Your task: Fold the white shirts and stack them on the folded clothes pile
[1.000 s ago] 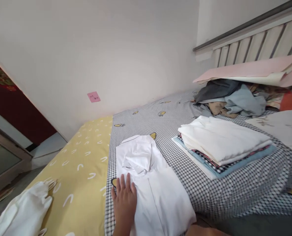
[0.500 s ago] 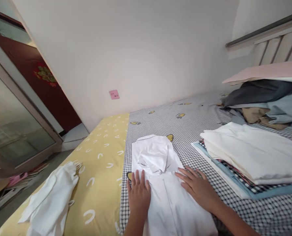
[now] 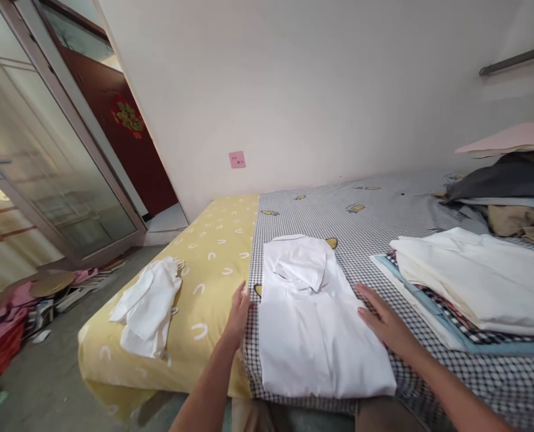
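Note:
A folded white shirt lies flat on the black-and-white checked sheet near the bed's front edge, collar end away from me. My left hand rests edge-on against the shirt's left side, fingers straight and together. My right hand lies flat at the shirt's right edge with fingers stretched out. Neither hand holds anything.
A crumpled white garment lies on the yellow sheet to the left. A stack of folded clothes sits to the right, with a loose pile behind it. A glass door and floor clutter are at left.
Both hands slid off the top of the shirt outward to its left and right edges. The crumpled collar area now lies flatter. The view turned left and pulled back.

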Motion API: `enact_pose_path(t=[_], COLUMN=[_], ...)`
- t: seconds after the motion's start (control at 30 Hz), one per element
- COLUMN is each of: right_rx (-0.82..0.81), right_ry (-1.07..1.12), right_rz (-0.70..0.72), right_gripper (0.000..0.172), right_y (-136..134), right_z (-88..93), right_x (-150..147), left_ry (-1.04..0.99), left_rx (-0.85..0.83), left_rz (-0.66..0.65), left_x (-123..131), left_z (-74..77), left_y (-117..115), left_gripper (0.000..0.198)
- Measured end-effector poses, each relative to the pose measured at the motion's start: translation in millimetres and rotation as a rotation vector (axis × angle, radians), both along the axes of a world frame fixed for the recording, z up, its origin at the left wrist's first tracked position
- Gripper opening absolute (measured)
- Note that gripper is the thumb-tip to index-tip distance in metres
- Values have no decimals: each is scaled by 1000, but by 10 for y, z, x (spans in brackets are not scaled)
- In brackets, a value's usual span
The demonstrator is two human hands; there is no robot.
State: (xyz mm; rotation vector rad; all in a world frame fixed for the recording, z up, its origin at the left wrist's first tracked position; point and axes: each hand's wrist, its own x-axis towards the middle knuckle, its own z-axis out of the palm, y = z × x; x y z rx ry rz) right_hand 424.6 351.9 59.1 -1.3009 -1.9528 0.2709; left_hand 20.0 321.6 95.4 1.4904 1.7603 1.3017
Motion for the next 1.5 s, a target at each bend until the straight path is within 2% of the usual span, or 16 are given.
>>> enact_pose_path(t=[0.07, 0.13, 0.17, 0.23, 0.3, 0.33, 0.43, 0.53, 0.63, 0.77, 0.93, 1.1, 1.23, 1.33, 1.43, 1.5], right_rx=[66, 123, 154, 228, 299, 329, 381, 409, 435, 441, 471, 334, 105, -13, 11, 122], right_ry=[-1, -122, -203, -354, -458, -496, -595, -667, -714, -704, -662, -610, -470, -367, -394, -462], right_rz=[36, 93, 118, 131, 98, 80, 75, 137, 232, 321, 303, 245, 213, 149, 93, 89], right_gripper=[52, 53, 55, 63, 73, 78, 91, 97, 99, 88, 70, 72, 56, 39, 37, 48], right_y=[-161, -386, -504, -712, -850, -888, -900, -821, -720, -611, -550, -551, -518, -462, -413, -393], right_z=[-64, -122, -142, -156, -135, -113, -32, 12, -17, -94, -124, -184, -210, -190, -204, -252], right_x=[107, 206, 251, 329, 387, 409, 440, 419, 367, 300, 243, 217, 174, 97, 30, 16], left_ry=[10, 129, 255, 642, 1061, 1204, 1400, 1432, 1458, 1477, 1415, 1338, 1189, 984, 854, 859], left_rx=[15, 50, 84, 193, 336, 394, 509, 587, 629, 620, 559, 552, 442, 218, 45, 84], left_rz=[-29, -87, -139, -272, -355, -355, -270, -241, -261, -285, -314, -341, -350, -349, -326, -341], left_x=[-190, -290, -314, -334, -341, -341, -310, -210, -73, 54, 87, 78, 93, 133, 156, 139], left_z=[-32, -109, -155, -245, -320, -349, -401, -398, -366, -334, -321, -333, -403, -391, -357, -398], left_y=[-294, -612, -762, -1007, -1156, -1195, -1204, -1148, -1083, -974, -882, -869, -814, -719, -623, -571], left_gripper=[50, 43, 44, 53, 63, 66, 67, 64, 60, 57, 62, 65, 62, 48, 40, 40])
